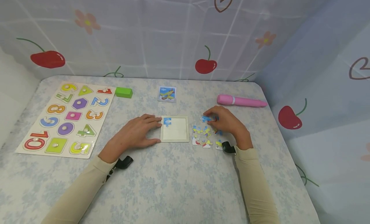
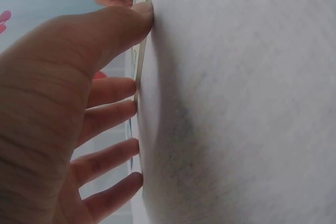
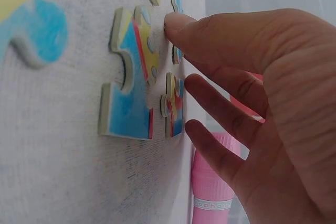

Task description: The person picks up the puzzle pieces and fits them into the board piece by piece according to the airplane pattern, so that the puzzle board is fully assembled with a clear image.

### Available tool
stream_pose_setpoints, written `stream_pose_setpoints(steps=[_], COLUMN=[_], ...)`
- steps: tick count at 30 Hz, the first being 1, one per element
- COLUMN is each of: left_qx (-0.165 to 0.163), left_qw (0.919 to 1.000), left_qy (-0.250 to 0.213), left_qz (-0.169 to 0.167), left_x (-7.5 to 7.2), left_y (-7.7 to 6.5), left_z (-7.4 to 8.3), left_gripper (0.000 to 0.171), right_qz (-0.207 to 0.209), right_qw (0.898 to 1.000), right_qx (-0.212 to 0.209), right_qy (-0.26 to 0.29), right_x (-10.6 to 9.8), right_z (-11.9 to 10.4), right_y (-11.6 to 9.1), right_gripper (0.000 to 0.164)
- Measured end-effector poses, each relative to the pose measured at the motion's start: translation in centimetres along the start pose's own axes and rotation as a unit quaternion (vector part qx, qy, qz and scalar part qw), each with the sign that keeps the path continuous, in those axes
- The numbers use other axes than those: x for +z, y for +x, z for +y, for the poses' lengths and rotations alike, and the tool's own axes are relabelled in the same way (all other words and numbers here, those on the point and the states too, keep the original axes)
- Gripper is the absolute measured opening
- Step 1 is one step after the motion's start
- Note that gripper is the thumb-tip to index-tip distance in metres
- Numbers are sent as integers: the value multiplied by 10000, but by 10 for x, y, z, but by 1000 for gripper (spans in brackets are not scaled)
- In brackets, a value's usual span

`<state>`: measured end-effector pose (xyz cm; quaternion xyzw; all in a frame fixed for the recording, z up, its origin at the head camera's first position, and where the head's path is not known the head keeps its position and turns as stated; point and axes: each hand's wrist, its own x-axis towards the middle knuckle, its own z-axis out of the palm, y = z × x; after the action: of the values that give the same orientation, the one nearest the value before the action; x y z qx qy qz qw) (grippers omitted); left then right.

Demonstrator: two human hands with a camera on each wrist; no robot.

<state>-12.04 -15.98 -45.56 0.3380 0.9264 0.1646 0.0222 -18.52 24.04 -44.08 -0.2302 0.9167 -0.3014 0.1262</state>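
Observation:
A square white puzzle tray [image 1: 174, 141] lies at the middle of the table, with one blue puzzle piece [image 1: 167, 121] in its upper left corner. My left hand [image 1: 136, 130] rests beside the tray, thumb and fingertips spread along its left edge. To the right lie several loose puzzle pieces [image 1: 206, 131], yellow, blue and white. My right hand [image 1: 226, 119] is over the farther ones and pinches a blue piece [image 1: 205, 118] between thumb and index finger. In the right wrist view the thumb covers part of that piece [image 3: 177, 55], while the other fingers are slightly bent.
A number-and-shape board [image 1: 69, 121] lies at the left, a green block [image 1: 123, 92] at its upper corner. Behind the tray is a small airplane picture card [image 1: 167, 94]. A pink microphone-like toy [image 1: 242, 101] lies beyond my right hand. A patterned curtain [image 1: 162, 34] hangs behind the table.

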Motion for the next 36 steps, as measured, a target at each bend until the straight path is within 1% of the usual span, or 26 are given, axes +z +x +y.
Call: stream_pose_setpoints(steps=[4, 8, 11, 16, 19, 24, 27, 36], left_qx=[56, 86, 81, 80, 70, 28, 59, 30], left_qw=[10000, 9999, 9999, 9999, 9999, 10000, 9999, 10000], left_qy=[-2, 0, 14, 17, 33, 71, 87, 16], left_qz=[43, 77, 84, 92, 92, 41, 41, 44], left_x=[0, 0, 0, 1, 1, 0, 0, 0], left_y=[0, 0, 0, 0, -1, 0, 1, 0], left_z=[0, 0, 0, 0, 0, 1, 1, 1], left_gripper=[66, 66, 66, 65, 65, 66, 66, 64], right_qz=[31, 26, 9, -30, -49, -62, -79, -174], right_qw=[9999, 9989, 9983, 9987, 9984, 9971, 9963, 9952], right_qx=[-79, -304, -412, -410, -480, -682, -777, -819], right_qy=[-118, -347, -417, -312, -299, -338, -349, -507], right_x=[1, 2, 3, 6, 8, 12, 14, 20], right_z=[-2, -5, -10, -21, -27, -33, -37, -52], right_y=[1, 4, 6, 8, 10, 15, 17, 26], right_gripper=[35, 35, 37, 37, 35, 33, 32, 31])
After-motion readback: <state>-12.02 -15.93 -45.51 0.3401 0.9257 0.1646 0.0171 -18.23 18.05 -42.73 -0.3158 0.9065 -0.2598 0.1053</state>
